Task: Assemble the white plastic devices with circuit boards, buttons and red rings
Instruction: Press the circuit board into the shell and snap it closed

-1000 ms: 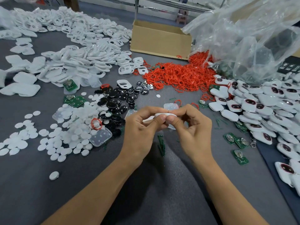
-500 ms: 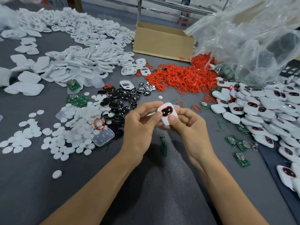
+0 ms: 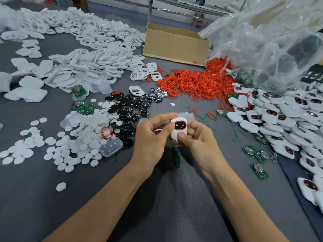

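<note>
1. White device (image 3: 178, 131) is held up mid-frame over the grey table (image 3: 157, 206). It faces us, and we see a black panel ringed in red.
2. We mark the left hand (image 3: 150, 137) pinching its left edge, thumb at the panel's corner. The right hand (image 3: 201, 144) grips it from the right, thumb pressed on the lower front. Fingers of both curl round it.
3. Left of the hands we see scattered white discs (image 3: 70, 147), with black buttons (image 3: 129, 110) just behind them.
4. To the right are green circuit boards (image 3: 260, 172), then a heap of finished devices (image 3: 279, 116).
5. Farther back we log a pile of red rings (image 3: 195, 82), with white shells (image 3: 90, 67) heaped to its left.
6. Farthest are a cardboard box (image 3: 174, 44) and, beside it on the right, a crumpled clear bag (image 3: 271, 41).
</note>
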The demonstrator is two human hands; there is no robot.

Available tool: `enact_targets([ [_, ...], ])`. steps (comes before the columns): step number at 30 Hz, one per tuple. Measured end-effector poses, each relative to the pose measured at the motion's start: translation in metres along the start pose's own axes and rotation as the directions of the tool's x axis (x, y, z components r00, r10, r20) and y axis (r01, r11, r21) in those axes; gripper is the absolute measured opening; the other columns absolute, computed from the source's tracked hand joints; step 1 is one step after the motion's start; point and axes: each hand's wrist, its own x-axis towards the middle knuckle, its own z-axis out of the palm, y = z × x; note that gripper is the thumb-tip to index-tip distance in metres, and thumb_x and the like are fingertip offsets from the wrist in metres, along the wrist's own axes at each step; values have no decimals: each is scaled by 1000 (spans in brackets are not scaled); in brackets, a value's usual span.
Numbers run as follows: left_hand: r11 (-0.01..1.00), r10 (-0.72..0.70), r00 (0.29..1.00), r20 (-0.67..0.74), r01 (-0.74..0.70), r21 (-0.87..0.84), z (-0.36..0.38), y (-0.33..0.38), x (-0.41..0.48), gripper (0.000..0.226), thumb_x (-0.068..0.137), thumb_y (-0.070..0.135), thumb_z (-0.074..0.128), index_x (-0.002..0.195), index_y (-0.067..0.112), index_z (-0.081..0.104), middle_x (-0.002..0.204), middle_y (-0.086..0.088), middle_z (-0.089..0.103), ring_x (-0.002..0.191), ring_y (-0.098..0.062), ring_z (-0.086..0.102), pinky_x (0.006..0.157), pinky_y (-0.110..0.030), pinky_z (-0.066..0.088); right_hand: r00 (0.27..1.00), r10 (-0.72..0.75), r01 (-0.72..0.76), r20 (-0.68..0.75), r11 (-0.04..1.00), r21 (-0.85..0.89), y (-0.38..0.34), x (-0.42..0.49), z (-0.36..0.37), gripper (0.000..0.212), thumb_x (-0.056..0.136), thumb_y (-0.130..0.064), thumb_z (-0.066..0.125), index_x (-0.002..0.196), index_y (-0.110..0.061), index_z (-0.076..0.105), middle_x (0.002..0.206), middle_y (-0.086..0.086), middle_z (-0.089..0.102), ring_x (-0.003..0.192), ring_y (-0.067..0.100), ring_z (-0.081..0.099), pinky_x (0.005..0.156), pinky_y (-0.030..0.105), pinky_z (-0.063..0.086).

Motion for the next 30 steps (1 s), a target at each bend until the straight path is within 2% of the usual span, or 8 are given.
enact_targets([
  [6, 1000, -12, 999, 50, 13, -20, 2, -1, -2, 27, 88, -7, 61, 96, 17, 72, 86, 10, 76, 82, -2, 69, 62, -9, 51, 1000, -1, 1, -21, 1000, -8, 0, -1, -6, 29, 86, 22, 45, 110, 13, 56, 85, 16, 64, 75, 19, 61, 63, 22, 56],
  [10, 1000, -18, 999, -28, 18, -10, 1, -2, 1, 26, 89, -4, 61, 97, 18, 72, 88, 6, 76, 84, -3, 69, 73, -12, 50, 998, -49, 49, -29, 998, -29, 1, -2, -1, 30, 88, 13, 53, 115, 1, 54, 93, 15, 67, 76, 14, 63, 67, 24, 54],
  [14, 999, -40, 991, -128, 39, -13, -1, -6, 3, 23, 86, -2, 65, 94, 19, 73, 84, 2, 75, 79, -8, 69, 75, -18, 52, 975, -217, 182, -55, 910, -373, 4, -1, 2, 43, 75, -4, 77, 110, -14, 55, 101, -1, 66, 86, 14, 65, 79, 37, 55],
  [16, 999, -51, 990, -131, 49, -17, 0, -6, 2, 17, 86, -2, 66, 95, 13, 72, 83, -2, 74, 73, -10, 68, 73, -21, 54, 940, -328, 239, -89, 824, -513, 5, -1, 2, 40, 74, -11, 79, 107, -19, 60, 102, -3, 66, 91, 17, 64, 79, 39, 53],
  [18, 998, -56, 989, -136, 55, -15, 1, -6, 1, 12, 88, 0, 66, 95, 7, 71, 82, -5, 72, 70, -9, 67, 70, -23, 55, 914, -395, 281, -95, 785, -552, 4, 0, -1, 38, 76, -12, 78, 110, -22, 63, 105, -2, 66, 96, 17, 64, 82, 37, 52],
  [23, 996, -84, 965, -250, 92, 22, -1, -5, 6, 13, 94, 11, 59, 89, 16, 71, 87, 2, 72, 80, -6, 67, 73, -22, 54, 944, -328, 271, 42, 694, -667, 2, -2, -6, 27, 77, -19, 76, 103, -25, 70, 81, -5, 72, 66, 7, 63, 63, 17, 48],
  [26, 995, -95, 971, -220, 98, 6, -4, -3, 6, 15, 94, 8, 59, 88, 12, 72, 87, 3, 73, 78, -6, 66, 70, -17, 51, 950, -300, 270, 88, 643, -717, 2, -2, -7, 27, 76, -17, 74, 102, -24, 69, 73, -5, 69, 59, 5, 58, 58, 13, 43],
  [30, 975, -52, 993, -106, 73, 208, -3, -4, 2, 18, 86, 2, 67, 81, 17, 74, 76, 12, 73, 70, 0, 66, 71, -14, 50, 969, -248, 214, 21, 786, -580, -1, 0, -8, 35, 70, -14, 82, 101, -19, 67, 54, -13, 56, 48, 2, 47, 54, 12, 38],
])
